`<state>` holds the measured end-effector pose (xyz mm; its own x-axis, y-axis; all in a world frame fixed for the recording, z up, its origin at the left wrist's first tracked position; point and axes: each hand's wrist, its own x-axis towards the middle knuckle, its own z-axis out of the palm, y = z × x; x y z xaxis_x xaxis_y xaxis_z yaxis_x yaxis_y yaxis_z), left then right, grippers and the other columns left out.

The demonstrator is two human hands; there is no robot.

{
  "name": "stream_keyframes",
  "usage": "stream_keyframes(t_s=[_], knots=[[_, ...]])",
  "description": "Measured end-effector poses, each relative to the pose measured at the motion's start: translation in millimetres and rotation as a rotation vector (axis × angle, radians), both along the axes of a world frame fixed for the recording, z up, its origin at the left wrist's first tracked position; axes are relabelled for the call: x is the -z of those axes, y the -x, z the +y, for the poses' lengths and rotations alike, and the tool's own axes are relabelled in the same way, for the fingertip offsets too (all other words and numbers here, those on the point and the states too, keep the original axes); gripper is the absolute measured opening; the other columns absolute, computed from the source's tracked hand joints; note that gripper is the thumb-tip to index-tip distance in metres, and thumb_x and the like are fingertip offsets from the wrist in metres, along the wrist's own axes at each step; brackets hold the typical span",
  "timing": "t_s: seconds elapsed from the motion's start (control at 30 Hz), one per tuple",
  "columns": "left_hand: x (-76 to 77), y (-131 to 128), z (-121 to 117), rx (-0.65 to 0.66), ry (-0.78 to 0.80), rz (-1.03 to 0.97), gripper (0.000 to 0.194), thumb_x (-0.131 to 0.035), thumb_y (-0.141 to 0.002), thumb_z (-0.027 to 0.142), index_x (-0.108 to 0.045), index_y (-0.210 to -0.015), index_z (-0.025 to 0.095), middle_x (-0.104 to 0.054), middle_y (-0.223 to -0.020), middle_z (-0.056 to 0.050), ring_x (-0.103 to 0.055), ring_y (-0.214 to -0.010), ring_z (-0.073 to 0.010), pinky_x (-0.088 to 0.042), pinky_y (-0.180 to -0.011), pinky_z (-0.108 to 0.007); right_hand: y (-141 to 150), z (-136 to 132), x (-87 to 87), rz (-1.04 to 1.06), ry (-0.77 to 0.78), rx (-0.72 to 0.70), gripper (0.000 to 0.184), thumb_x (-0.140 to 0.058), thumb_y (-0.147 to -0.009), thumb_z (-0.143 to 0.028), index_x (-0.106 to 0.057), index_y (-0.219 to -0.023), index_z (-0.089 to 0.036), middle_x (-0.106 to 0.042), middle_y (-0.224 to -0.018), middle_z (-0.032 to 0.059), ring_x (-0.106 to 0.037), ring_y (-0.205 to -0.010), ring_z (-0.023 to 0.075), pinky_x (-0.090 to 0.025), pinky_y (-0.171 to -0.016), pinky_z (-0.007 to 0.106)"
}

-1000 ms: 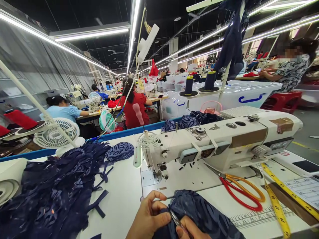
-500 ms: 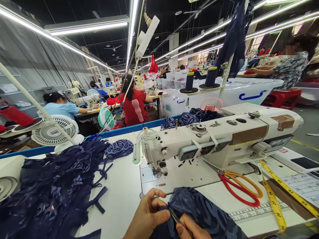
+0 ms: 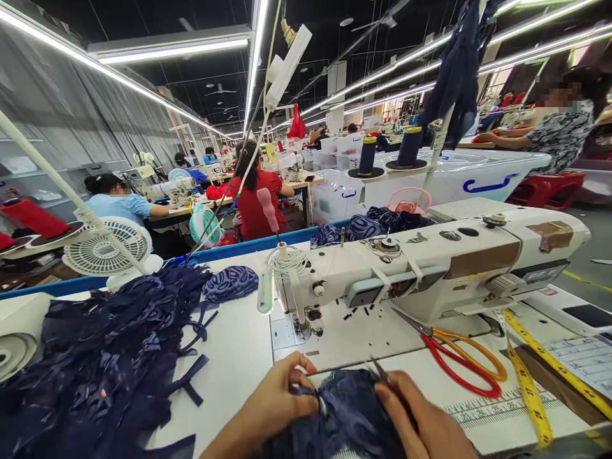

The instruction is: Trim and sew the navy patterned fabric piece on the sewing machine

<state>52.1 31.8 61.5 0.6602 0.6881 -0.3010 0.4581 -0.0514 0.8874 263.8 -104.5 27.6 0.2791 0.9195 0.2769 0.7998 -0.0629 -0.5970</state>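
Note:
My left hand (image 3: 275, 401) pinches the edge of a piece of navy lace fabric (image 3: 344, 414) at the near edge of the white table (image 3: 239, 370). My right hand (image 3: 421, 417) is closed around a small metal snipping tool (image 3: 377, 370), whose tip points up just above the fabric. Both hands are in front of the white sewing machine (image 3: 430, 264), a little nearer than its needle (image 3: 303, 328).
A big heap of navy lace pieces (image 3: 105, 357) covers the table's left side. Red and orange scissors (image 3: 459, 357) and a yellow measuring tape (image 3: 530, 389) lie at the right. A white fan (image 3: 108, 248) stands at the back left. Other people sew at machines behind.
My right hand has lifted and moved right with the snipping tool, from the fabric's middle to its right edge. My left hand keeps pinching the lace.

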Motion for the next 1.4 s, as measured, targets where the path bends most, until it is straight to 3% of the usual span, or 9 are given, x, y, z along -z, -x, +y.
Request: stream_keyframes(t_s=[0.17, 0.23, 0.33, 0.4, 0.53, 0.73, 0.93, 1.17, 1.4], knots=[[-4.8, -9.4, 18.5, -0.088, -0.427, 0.187, 0.043, -0.059, -0.072, 0.002, -0.06, -0.112, 0.016, -0.068, -0.112, -0.011, -0.061, -0.107, -0.0303, -0.047, -0.094, -0.045, -46.7, 47.6, -2.0, -0.72, -0.122, 0.193, 0.034, -0.031, -0.102, -0.033, -0.061, -0.094, -0.018, -0.07, -0.081, 0.0133, -0.068, -0.071, 0.0296, -0.046, -0.055, 0.034], [14.3, -8.6, 2.7, -0.165, -0.656, 0.195, 0.05, -0.05, -0.081, 0.002, -0.055, -0.128, 0.015, -0.056, -0.136, -0.015, -0.049, -0.127, -0.0332, -0.037, -0.107, -0.051, -46.7, 57.9, -2.7, -0.728, -0.21, 0.128, 0.03, -0.034, -0.1, -0.026, -0.063, -0.103, -0.017, -0.07, -0.098, 0.0162, -0.066, -0.09, 0.0325, -0.049, -0.072, 0.041], [61.5, -7.2, -31.2, -0.083, -1.503, 0.061, 0.037, -0.05, -0.096, 0.025, -0.058, -0.13, 0.011, -0.068, -0.124, -0.012, -0.064, -0.112, -0.0245, -0.05, -0.097, -0.032, -27.7, 65.0, -8.4, -0.559, -0.316, -0.14, 0.027, -0.036, -0.102, -0.023, -0.061, -0.111, -0.019, -0.066, -0.106, 0.0115, -0.062, -0.097, 0.0264, -0.046, -0.085, 0.04], [93.0, -8.9, -47.7, -0.178, -1.716, 0.061, 0.038, -0.046, -0.1, 0.035, -0.065, -0.12, 0.01, -0.072, -0.115, -0.011, -0.068, -0.106, -0.0217, -0.051, -0.097, -0.028, -7.5, 71.7, -15.2, -0.35, -0.183, -0.331, 0.023, -0.038, -0.102, -0.021, -0.061, -0.104, -0.021, -0.065, -0.102, 0.0072, -0.061, -0.095, 0.0218, -0.046, -0.085, 0.035], [133.0, -13.9, -53.5, -0.317, -1.82, 0.108, 0.019, -0.058, -0.096, 0.021, -0.071, -0.108, 0.014, -0.076, -0.107, -0.007, -0.067, -0.115, -0.0206, -0.038, -0.117, -0.035, 27.6, 95.6, -25.0, -0.169, 0.124, -0.435, 0.013, -0.055, -0.096, -0.021, -0.059, -0.084, -0.022, -0.065, -0.091, 0.0008, -0.059, -0.092, 0.0199, -0.044, -0.082, 0.032], [152.1, -16.9, -49.1, -0.401, -1.918, -0.008, 0.006, -0.066, -0.091, 0.022, -0.072, -0.092, 0.022, -0.073, -0.118, -0.002, -0.044, -0.139, -0.0248, -0.028, -0.122, -0.05, 35.5, 115.9, -17.9, -0.155, 0.24, -0.437, 0.022, -0.076, -0.083, -0.031, -0.056, -0.081, -0.022, -0.065, -0.09, -0.0023, -0.058, -0.091, 0.021, -0.042, -0.08, 0.033], [145.8, -29.5, -53.2, -0.582, -1.873, -0.132, 0.016, -0.062, -0.091, 0.016, -0.069, -0.077, 0.019, -0.069, -0.128, -0.002, -0.043, -0.14, -0.0251, -0.032, -0.121, -0.042, 34.5, 115.2, -12.8, -0.195, 0.281, -0.483, 0.018, -0.069, -0.091, -0.032, -0.055, -0.087, -0.022, -0.063, -0.093, -0.0012, -0.056, -0.09, 0.0209, -0.039, -0.084, 0.035], [135.5, -7.4, -61.6, -0.35, -1.84, 0.045, 0.007, -0.069, -0.089, 0.022, -0.073, -0.094, 0.021, -0.072, -0.122, -0.003, -0.038, -0.142, -0.0242, -0.022, -0.124, -0.037, 32.1, 119.5, -12.8, -0.196, 0.295, -0.559, 0.018, -0.066, -0.093, -0.036, -0.054, -0.089, -0.023, -0.064, -0.091, -0.0011, -0.058, -0.086, 0.0205, -0.039, -0.082, 0.035], [100.2, 8.0, -72.6, -0.192, -1.707, 0.165, 0.024, -0.06, -0.095, 0.023, -0.069, -0.118, 0.028, -0.073, -0.119, 0.0, -0.062, -0.122, -0.019, -0.022, -0.124, -0.044, 31.1, 113.6, -25.4, -0.146, 0.199, -0.517, 0.018, -0.072, -0.088, -0.03, -0.055, -0.086, -0.023, -0.065, -0.091, -0.0015, -0.059, -0.09, 0.0207, -0.044, -0.081, 0.034]])
